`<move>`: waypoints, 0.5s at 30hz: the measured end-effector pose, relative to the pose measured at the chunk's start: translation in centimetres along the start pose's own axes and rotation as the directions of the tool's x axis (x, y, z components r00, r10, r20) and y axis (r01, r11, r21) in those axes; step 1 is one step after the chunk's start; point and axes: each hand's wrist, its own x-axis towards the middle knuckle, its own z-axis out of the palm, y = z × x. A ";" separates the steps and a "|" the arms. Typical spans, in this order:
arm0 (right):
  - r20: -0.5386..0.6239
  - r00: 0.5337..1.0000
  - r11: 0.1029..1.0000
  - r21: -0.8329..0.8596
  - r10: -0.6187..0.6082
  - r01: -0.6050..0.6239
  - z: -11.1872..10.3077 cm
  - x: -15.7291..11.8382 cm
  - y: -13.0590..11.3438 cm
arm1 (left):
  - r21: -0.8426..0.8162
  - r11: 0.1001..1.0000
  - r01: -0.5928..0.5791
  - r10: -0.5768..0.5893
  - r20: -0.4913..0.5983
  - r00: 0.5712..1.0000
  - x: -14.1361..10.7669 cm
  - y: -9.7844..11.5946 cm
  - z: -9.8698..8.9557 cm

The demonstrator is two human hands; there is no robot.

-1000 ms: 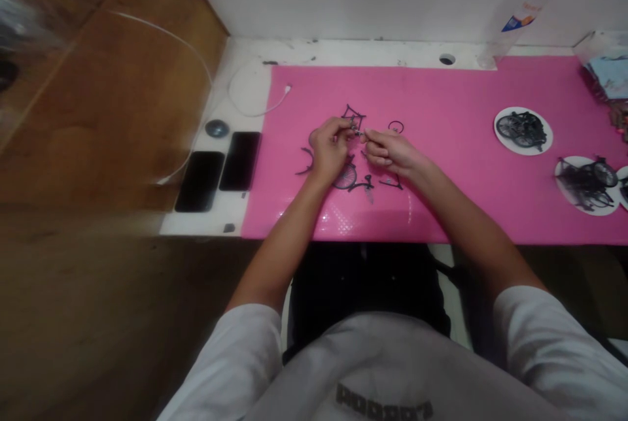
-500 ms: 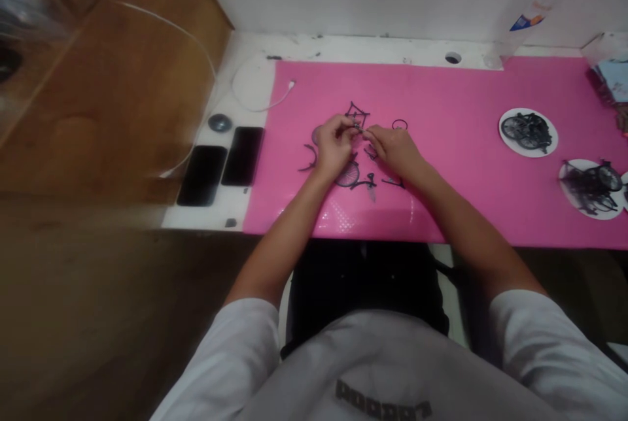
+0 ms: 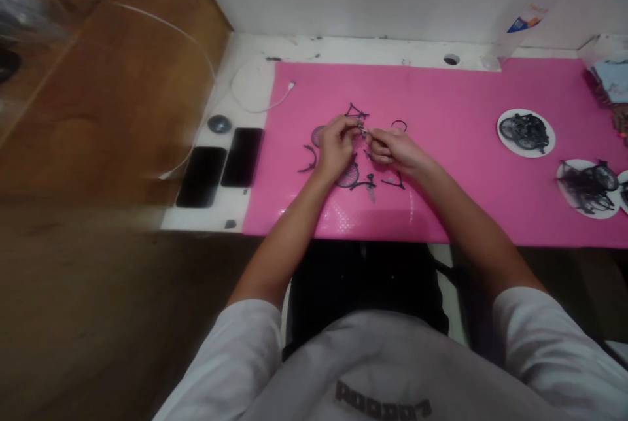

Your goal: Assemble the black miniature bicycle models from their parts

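My left hand (image 3: 339,145) pinches a small dark part (image 3: 362,128) between thumb and forefinger, just above the pink mat (image 3: 456,192). From the right, my right hand (image 3: 392,148) is closed with its fingertips at the same part; what exactly it grips is too small to make out. Around them lie black toy bicycle pieces: a frame-like piece (image 3: 355,111) behind, a spoked wheel (image 3: 348,176) by my left wrist, a curved piece (image 3: 309,159) to the left, a ring (image 3: 399,125) and an angled piece (image 3: 395,180) to the right.
Two plates, one (image 3: 549,146) nearer and another (image 3: 569,202) beyond it, hold black bicycle parts on the right. Two dark phones (image 3: 201,176) and a round dark object (image 3: 219,123) lie at the left. A white cable (image 3: 269,107) reaches onto the mat. A clear plastic bag (image 3: 534,16) stands behind.
My right hand has drawn back slightly to the right and its fingers have curled in. My left hand stays almost in place with the small part.
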 end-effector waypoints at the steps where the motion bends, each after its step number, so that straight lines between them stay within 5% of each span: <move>1: -0.039 0.999 0.999 -0.043 -0.032 0.030 0.1 0.0 0.1 | 0.005 1.000 -0.007 0.007 0.002 1.000 0.1 0.2 0.0; 4: -0.132 0.965 0.942 -0.281 -0.228 0.184 0.1 0.0 0.3 | 0.016 1.000 0.018 -0.018 0.006 1.000 0.2 0.5 -0.1; 7: -0.073 0.866 0.711 -0.606 -0.495 0.356 -0.4 0.0 0.3 | 0.003 0.995 0.101 -0.100 -0.014 0.995 0.1 0.0 -0.1; 10: 0.055 0.835 0.502 -0.777 -0.547 0.380 -1.2 0.1 0.4 | -0.047 0.990 0.133 -0.135 -0.041 0.990 -0.1 -0.8 0.2; 12: 0.090 0.848 0.461 -0.807 -0.522 0.369 -1.5 0.1 0.6 | -0.066 0.989 0.132 -0.135 -0.057 0.989 -0.3 -1.3 0.4; 15: 0.060 0.854 0.541 -0.750 -0.516 0.380 -1.1 0.0 1.1 | -0.056 0.990 0.128 -0.132 -0.084 0.988 -0.4 -1.7 0.5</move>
